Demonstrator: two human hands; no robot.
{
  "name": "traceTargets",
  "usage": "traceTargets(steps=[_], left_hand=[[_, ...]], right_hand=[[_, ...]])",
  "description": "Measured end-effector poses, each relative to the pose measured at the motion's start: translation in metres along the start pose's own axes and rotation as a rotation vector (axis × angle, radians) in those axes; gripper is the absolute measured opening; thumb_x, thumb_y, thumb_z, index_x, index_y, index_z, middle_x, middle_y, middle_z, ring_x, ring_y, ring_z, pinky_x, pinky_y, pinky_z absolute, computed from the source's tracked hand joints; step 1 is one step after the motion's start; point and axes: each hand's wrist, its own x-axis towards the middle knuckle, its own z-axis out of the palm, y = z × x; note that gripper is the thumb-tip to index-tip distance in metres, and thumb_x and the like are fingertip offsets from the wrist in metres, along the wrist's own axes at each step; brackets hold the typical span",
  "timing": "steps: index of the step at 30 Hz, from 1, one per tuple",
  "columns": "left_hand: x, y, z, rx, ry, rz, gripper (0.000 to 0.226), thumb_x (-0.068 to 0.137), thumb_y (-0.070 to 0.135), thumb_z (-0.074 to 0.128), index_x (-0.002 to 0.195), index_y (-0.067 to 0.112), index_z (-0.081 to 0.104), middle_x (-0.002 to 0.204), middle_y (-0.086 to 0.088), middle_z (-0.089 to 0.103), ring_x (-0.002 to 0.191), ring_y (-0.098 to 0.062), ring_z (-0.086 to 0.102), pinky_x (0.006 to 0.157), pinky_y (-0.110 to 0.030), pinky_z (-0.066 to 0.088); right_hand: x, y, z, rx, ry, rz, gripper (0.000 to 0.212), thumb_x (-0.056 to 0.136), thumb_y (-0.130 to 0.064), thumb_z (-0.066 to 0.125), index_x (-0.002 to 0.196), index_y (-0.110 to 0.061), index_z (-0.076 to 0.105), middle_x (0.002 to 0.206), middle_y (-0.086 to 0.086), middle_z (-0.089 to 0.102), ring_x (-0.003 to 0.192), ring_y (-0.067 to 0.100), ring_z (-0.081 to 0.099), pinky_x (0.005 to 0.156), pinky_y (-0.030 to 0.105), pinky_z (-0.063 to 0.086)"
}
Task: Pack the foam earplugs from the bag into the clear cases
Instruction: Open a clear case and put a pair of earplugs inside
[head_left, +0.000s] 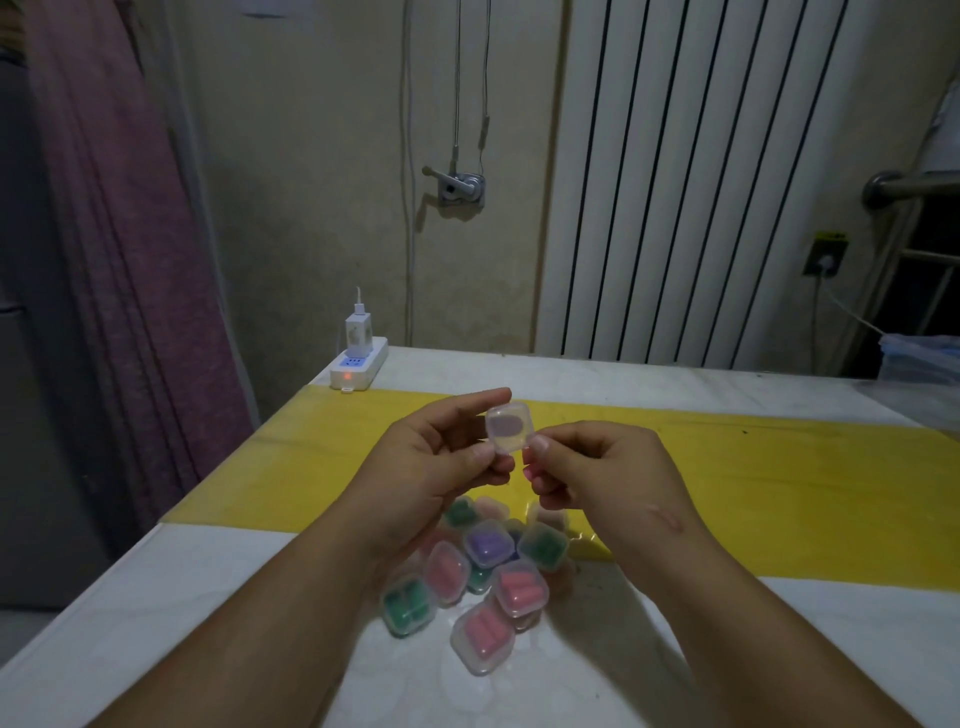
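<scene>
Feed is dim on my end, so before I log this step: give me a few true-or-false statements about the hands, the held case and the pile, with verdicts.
The left hand holds a clear case above the table. True.
The right hand lies flat on the table. False: it is raised, fingers curled, thumb at the case's lower corner.
Filled cases lie piled below the hands. True.
Every filled case is green inside. False: pink, green and purple show.

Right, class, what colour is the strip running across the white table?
Yellow; the strip shows best in the head view.
</scene>
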Motion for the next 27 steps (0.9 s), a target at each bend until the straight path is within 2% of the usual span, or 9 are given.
traceTargets(steps=[7, 10, 14, 17, 22, 27], left_hand=[[0.0004, -0.0009, -0.0037, 0.097, 0.014, 0.026, 0.037, 0.071, -0.006, 0.076, 0.102, 0.002, 0.058, 0.108, -0.01, 0.072, 0.093, -0.022, 0.068, 0.077, -0.034, 0.057], [-0.0006, 0.0, -0.0028, 0.101, 0.013, 0.032, 0.034, 0.067, 0.001, 0.075, 0.098, 0.008, 0.062, 0.103, -0.016, 0.07, 0.09, -0.025, 0.068, 0.08, -0.041, 0.057], [0.0, 0.0007, -0.0003, 0.153, 0.079, 0.076, 0.026, 0.074, -0.007, 0.074, 0.098, 0.003, 0.068, 0.1, -0.018, 0.071, 0.092, -0.025, 0.067, 0.086, -0.04, 0.056], [0.0008, 0.0006, 0.0009, 0.217, 0.148, 0.086, 0.019, 0.077, -0.006, 0.073, 0.095, -0.001, 0.069, 0.098, -0.02, 0.071, 0.09, -0.023, 0.066, 0.09, -0.045, 0.054], [0.0002, -0.0009, 0.0015, 0.306, 0.142, 0.069, 0.026, 0.077, -0.009, 0.073, 0.1, 0.002, 0.068, 0.093, -0.017, 0.074, 0.093, -0.032, 0.07, 0.082, -0.04, 0.057], [0.0008, -0.0038, 0.0037, 0.399, 0.166, 0.095, 0.02, 0.077, -0.007, 0.075, 0.094, 0.001, 0.067, 0.09, -0.015, 0.073, 0.091, -0.03, 0.07, 0.082, -0.043, 0.057]], right_hand=[[0.0017, -0.0005, 0.0004, 0.101, -0.02, 0.032, 0.015, 0.09, -0.007, 0.064, 0.081, -0.006, 0.076, 0.061, 0.004, 0.066, 0.056, 0.011, 0.058, 0.058, 0.029, 0.051], [0.0021, 0.0008, 0.0007, 0.082, -0.029, 0.025, 0.014, 0.09, -0.009, 0.064, 0.082, -0.008, 0.076, 0.062, 0.003, 0.067, 0.057, 0.011, 0.059, 0.058, 0.027, 0.051], [0.0032, 0.0002, -0.0021, 0.081, -0.08, 0.073, 0.017, 0.09, -0.008, 0.065, 0.076, -0.006, 0.075, 0.063, 0.007, 0.066, 0.056, 0.015, 0.057, 0.059, 0.031, 0.049], [0.0017, -0.002, -0.0023, 0.127, -0.173, 0.132, 0.015, 0.09, -0.007, 0.064, 0.079, -0.002, 0.074, 0.064, 0.01, 0.065, 0.056, 0.015, 0.055, 0.056, 0.028, 0.049], [0.0015, 0.0019, 0.0021, 0.12, -0.153, 0.124, 0.014, 0.09, -0.008, 0.065, 0.081, -0.006, 0.075, 0.064, 0.007, 0.066, 0.058, 0.014, 0.057, 0.056, 0.026, 0.049], [0.002, 0.0036, 0.0035, 0.151, -0.134, 0.115, 0.014, 0.09, -0.007, 0.065, 0.08, -0.006, 0.075, 0.065, 0.008, 0.066, 0.057, 0.013, 0.057, 0.053, 0.024, 0.048]])
